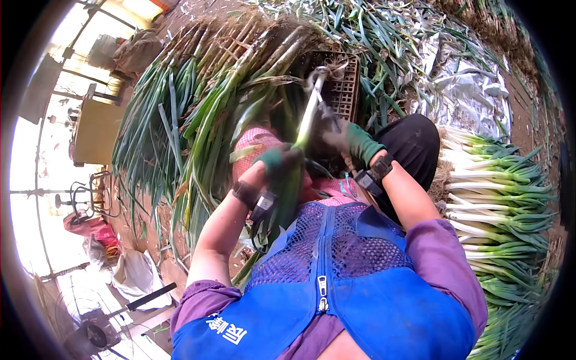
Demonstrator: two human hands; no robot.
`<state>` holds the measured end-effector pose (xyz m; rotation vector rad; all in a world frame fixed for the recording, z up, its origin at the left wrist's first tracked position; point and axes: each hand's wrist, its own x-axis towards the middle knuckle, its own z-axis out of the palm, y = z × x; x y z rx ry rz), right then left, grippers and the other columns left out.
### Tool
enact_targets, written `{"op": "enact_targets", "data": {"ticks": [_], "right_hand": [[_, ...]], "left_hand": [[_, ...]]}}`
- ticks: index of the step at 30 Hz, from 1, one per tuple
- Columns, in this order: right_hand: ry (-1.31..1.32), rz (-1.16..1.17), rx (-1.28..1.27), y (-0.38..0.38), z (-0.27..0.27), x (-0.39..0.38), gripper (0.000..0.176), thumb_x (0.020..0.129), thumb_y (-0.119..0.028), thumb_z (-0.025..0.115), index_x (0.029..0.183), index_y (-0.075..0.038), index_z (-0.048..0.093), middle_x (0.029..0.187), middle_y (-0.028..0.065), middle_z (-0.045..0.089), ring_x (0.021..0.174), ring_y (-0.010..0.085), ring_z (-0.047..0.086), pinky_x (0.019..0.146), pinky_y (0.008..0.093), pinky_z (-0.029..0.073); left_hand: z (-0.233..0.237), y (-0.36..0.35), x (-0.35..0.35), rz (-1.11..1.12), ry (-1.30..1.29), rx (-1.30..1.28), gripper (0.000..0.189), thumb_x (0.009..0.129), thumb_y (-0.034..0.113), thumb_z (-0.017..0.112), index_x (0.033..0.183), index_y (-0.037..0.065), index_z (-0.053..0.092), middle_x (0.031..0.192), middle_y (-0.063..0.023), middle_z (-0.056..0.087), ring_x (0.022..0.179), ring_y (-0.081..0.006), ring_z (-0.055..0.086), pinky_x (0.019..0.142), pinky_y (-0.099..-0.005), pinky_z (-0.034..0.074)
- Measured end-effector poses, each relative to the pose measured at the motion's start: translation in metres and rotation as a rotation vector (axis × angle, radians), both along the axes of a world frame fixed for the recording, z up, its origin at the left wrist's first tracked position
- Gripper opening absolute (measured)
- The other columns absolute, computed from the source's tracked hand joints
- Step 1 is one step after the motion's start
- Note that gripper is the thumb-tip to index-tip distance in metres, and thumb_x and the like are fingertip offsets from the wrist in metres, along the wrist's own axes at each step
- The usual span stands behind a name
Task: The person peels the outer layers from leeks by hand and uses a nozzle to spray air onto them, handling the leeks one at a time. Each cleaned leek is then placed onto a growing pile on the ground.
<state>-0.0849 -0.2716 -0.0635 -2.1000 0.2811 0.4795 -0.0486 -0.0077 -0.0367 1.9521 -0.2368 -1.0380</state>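
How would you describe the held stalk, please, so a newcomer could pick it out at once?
Start at the blue vest and follow the left arm up to the green-gloved left hand. From it, the stalk slants up toward the brown crate. Unlike the heap on the left and the row on the right, this single pale shaft is gripped in a hand.

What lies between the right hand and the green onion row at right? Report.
Head view: a black-trousered knee, between the right hand and that green onion row.
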Motion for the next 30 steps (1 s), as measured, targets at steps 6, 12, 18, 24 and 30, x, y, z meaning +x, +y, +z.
{"op": "enact_targets", "data": {"ticks": [6, 12, 18, 24, 30], "right_hand": [[0.017, -0.044, 0.014, -0.015, -0.013, 0.024, 0.074, 0.077, -0.053, 0.069, 0.121, 0.007, 0.063, 0.114, 0.0309, 0.068, 0.108, 0.0413, 0.067, 0.095, 0.0422, 0.052], [0.014, -0.089, -0.134, -0.026, -0.017, 0.032, 0.073, 0.077, -0.052, 0.069, 0.120, 0.007, 0.065, 0.115, 0.0329, 0.067, 0.113, 0.0417, 0.066, 0.097, 0.0422, 0.052], [-0.047, -0.059, -0.261, -0.012, -0.024, 0.014, 0.072, 0.077, -0.052, 0.069, 0.124, 0.003, 0.063, 0.109, 0.0286, 0.070, 0.104, 0.0395, 0.070, 0.091, 0.0412, 0.053], [0.004, -0.022, -0.227, -0.017, -0.026, 0.019, 0.072, 0.078, -0.047, 0.068, 0.129, 0.004, 0.058, 0.114, 0.0294, 0.068, 0.108, 0.0397, 0.068, 0.094, 0.0416, 0.052], [0.008, 0.020, -0.244, -0.016, -0.018, 0.024, 0.071, 0.078, -0.049, 0.065, 0.126, 0.002, 0.058, 0.111, 0.0296, 0.069, 0.106, 0.0398, 0.069, 0.092, 0.0421, 0.052]], "left_hand": [[0.000, -0.005, 0.007, -0.039, 0.076, 0.120, 0.042, 0.101, 0.038, 0.058, 0.119, 0.002, 0.068, 0.098, -0.0032, 0.069, 0.089, -0.0133, 0.063, 0.080, -0.0316, 0.052], [0.005, 0.003, -0.004, -0.142, -0.016, 0.203, 0.042, 0.100, 0.037, 0.059, 0.124, 0.004, 0.067, 0.099, -0.0024, 0.069, 0.089, -0.0123, 0.063, 0.080, -0.0310, 0.052], [0.020, 0.008, -0.015, -0.148, 0.053, 0.235, 0.043, 0.099, 0.036, 0.060, 0.128, 0.004, 0.066, 0.099, -0.0009, 0.067, 0.089, -0.0111, 0.062, 0.080, -0.0300, 0.052], [0.021, 0.008, -0.020, -0.072, 0.092, 0.180, 0.039, 0.097, 0.034, 0.058, 0.120, 0.004, 0.067, 0.096, -0.0052, 0.069, 0.084, -0.0150, 0.066, 0.077, -0.0315, 0.054], [0.028, 0.006, -0.022, -0.083, 0.087, 0.216, 0.044, 0.098, 0.037, 0.060, 0.128, 0.004, 0.066, 0.096, 0.0001, 0.066, 0.086, -0.0098, 0.060, 0.078, -0.0285, 0.051]]}}
